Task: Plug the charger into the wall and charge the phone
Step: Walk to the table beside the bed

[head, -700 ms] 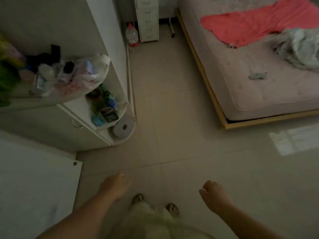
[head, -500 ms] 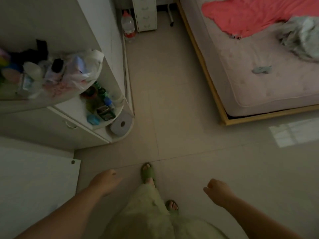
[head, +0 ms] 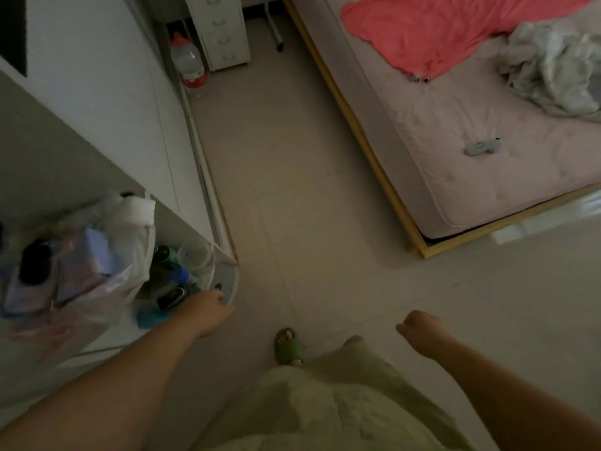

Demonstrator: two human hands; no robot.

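Observation:
No charger, phone or wall socket shows in the head view. My left hand (head: 206, 312) hangs in front of the rounded corner shelf (head: 227, 278), fingers loosely curled and holding nothing. My right hand (head: 419, 330) swings low at the right over the bare floor, curled into a loose fist with nothing in it. A small grey object (head: 481, 147) lies on the pink mattress (head: 471, 177); what it is cannot be told.
A white cabinet (head: 107, 109) with shelves of bottles and a plastic bag (head: 107, 255) runs along the left. A water bottle (head: 188, 61) and drawer unit (head: 221, 27) stand at the far end. The bed's wooden frame (head: 364, 138) borders the tiled aisle. My foot wears a green slipper (head: 287, 345).
I have walked forward along the aisle; the shelves and bed are closer and larger. My left hand has swung forward beside the corner shelf. Both hands still hold nothing.

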